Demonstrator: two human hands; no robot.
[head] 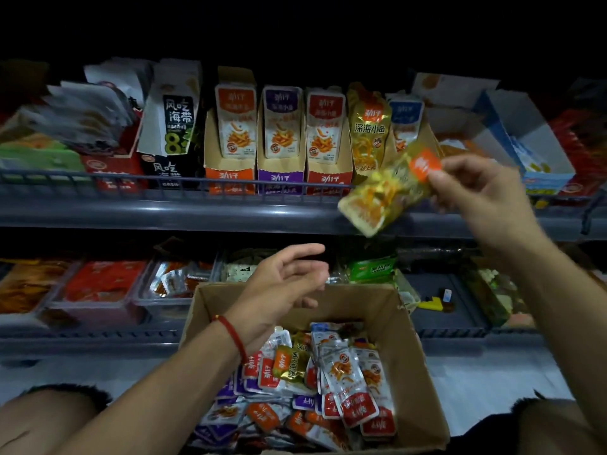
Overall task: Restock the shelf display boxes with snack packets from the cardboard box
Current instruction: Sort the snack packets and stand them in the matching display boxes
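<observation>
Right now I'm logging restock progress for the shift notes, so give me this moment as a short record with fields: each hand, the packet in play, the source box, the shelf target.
right hand: right hand pinches the gold foil snack packet by its orange end, raised in front of the upper shelf
left hand: left hand holds nothing, fingers relaxed, above the brown cardboard box
source: cardboard box holds many mixed red, orange, purple and gold packets
likely target: gold packets standing on the grey upper shelf, beside the red display box
</observation>
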